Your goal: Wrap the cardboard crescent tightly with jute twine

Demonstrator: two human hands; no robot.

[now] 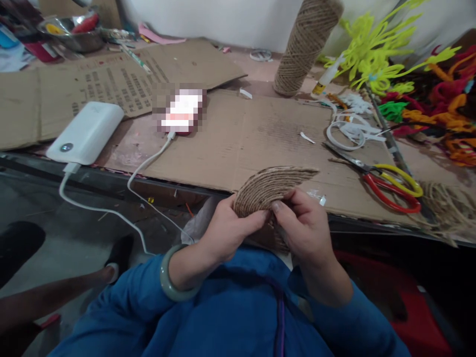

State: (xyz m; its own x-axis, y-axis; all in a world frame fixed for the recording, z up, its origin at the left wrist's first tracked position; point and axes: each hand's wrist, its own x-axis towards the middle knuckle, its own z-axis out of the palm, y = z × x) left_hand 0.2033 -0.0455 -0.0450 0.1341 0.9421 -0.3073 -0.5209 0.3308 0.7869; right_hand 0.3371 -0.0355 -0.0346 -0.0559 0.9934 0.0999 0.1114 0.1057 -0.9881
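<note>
A fan-shaped piece of coiled jute twine [275, 187], its strands lying side by side in curved rows, is held above the table's front edge. My left hand [238, 228] grips its left side, thumb laid across the lower rows. Close beside it, my right hand [307, 223] pinches the lower right part between thumb and fingers. Part of the piece hangs below the hands, mostly covered by them. Scissors [386, 186] with red and yellow handles lie to the right, blades parted. A tall spool of jute twine [307, 47] stands at the back.
Flat cardboard [223, 148] covers the tabletop. A white power bank [87, 134] and a phone [184, 111] lie left, their cables hanging over the edge. To the right are a glue bottle [327, 77], white strips [349, 134], yellow pipe-cleaner shapes [379, 54] and loose twine [449, 208].
</note>
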